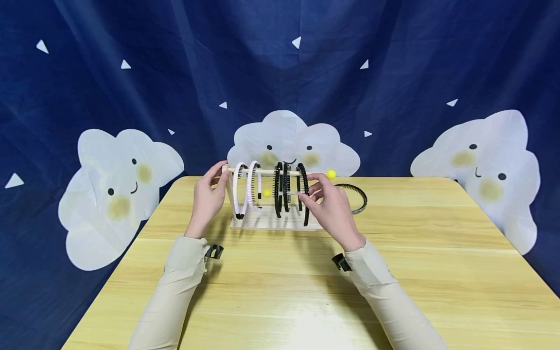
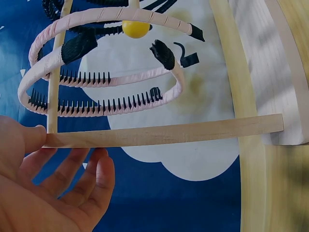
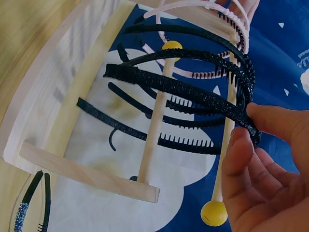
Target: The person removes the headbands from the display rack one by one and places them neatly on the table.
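A wooden rack [image 1: 280, 223] with a flat base, uprights and yellow-ended rods stands on the table. Two pale pink toothed headbands [image 2: 140, 14] hang at the left of its upper rod, and several black ones, one being a glittery black headband [image 3: 188, 94], hang toward the right. My left hand [image 1: 209, 197] grips the top of the left upright [image 2: 164, 134], thumb on one side and fingers on the other. My right hand [image 1: 330, 204] pinches the rightmost black headband [image 1: 305, 194] between thumb and fingers, beside the rod's yellow ball [image 1: 331, 173].
Another dark toothed headband [image 1: 360, 194] lies on the table [image 1: 280, 282] right of the rack, behind my right hand. A blue curtain [image 1: 297, 73] with white clouds hangs behind the table's far edge.
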A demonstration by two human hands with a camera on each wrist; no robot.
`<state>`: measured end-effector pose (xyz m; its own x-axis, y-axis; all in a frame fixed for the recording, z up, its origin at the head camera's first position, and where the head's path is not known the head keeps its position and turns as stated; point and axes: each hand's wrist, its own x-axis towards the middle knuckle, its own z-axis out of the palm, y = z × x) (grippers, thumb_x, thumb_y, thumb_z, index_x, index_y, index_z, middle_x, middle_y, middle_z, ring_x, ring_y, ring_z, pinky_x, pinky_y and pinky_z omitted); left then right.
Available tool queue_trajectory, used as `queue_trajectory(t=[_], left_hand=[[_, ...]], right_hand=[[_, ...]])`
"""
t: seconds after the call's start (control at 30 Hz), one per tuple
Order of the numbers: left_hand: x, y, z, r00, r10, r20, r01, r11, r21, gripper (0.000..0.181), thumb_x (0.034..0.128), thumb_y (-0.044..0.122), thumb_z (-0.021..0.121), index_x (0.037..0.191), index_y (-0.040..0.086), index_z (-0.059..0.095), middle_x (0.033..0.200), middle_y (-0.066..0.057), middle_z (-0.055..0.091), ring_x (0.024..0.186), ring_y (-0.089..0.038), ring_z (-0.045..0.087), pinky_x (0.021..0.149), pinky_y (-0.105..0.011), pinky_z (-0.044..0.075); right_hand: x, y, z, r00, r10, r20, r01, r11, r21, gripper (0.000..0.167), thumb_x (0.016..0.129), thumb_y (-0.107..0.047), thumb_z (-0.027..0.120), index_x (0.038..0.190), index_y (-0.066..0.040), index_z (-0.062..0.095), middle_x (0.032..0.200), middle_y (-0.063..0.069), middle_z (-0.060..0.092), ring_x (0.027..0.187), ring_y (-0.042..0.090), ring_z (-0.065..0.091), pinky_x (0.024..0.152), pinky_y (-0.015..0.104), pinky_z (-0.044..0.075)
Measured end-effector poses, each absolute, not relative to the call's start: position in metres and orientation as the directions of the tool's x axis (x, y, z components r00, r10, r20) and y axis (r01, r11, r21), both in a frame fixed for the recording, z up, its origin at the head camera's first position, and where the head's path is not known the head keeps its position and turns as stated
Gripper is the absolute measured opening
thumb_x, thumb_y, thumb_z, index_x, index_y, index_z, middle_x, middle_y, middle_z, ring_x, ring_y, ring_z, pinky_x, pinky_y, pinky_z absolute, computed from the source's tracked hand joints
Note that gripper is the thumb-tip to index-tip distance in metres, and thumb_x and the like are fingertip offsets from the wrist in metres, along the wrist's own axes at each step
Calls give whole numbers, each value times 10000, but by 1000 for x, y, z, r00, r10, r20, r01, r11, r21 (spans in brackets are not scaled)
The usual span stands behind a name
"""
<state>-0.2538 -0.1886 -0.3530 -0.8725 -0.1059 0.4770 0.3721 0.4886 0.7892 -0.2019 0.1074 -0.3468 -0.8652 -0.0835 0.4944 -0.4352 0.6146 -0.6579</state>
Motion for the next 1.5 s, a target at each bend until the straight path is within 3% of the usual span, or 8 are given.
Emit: queue_trajectory(t=[0.3,0.57,0.9,1.3,1.5], left_hand=[[-254,-188,-353,-875,-111,471,366,487,793,358,1059,216,581,1389,88,631,1245,-188,690,1113,-335,663,959,-431,517],[-254,-189,-354,-879,-111,464,358,490,795,367,1063,228,574,1399,91,624,1257,-194,686,1110,-356,664,957,-418,512],[-253,-189,-353,-879,-108,465,360,489,794,364,1060,232,580,1393,96,630,1237,-177,694,1093,-333,674,911,-337,502],[-255,-190,-354,-882,-109,458,352,494,795,379,1061,241,576,1408,95,619,1243,-177,690,1086,-336,673,916,-343,500],[-255,-189,-355,-881,-106,461,360,482,799,382,1060,239,580,1407,85,617,1243,-192,688,1080,-357,671,938,-425,510]], right_hand=[[-197,109,-341,-867,-91,490,-420,663,-620,471,905,-175,791,1334,-94,615,903,50,756,719,165,750,742,416,547],[-194,111,-337,-857,-131,498,-435,702,-564,473,909,-152,782,1354,-119,627,942,55,738,716,169,751,683,416,573],[-194,116,-333,-857,-119,501,-423,718,-553,466,903,-154,791,1346,-116,652,972,52,738,730,179,754,711,441,569],[-194,130,-324,-849,-79,523,-400,743,-537,450,898,-147,796,1329,-141,666,987,60,752,757,213,762,686,458,560],[-194,139,-321,-864,-47,502,-374,727,-576,459,900,-144,794,1338,-141,655,1003,81,754,770,236,763,703,450,551]])
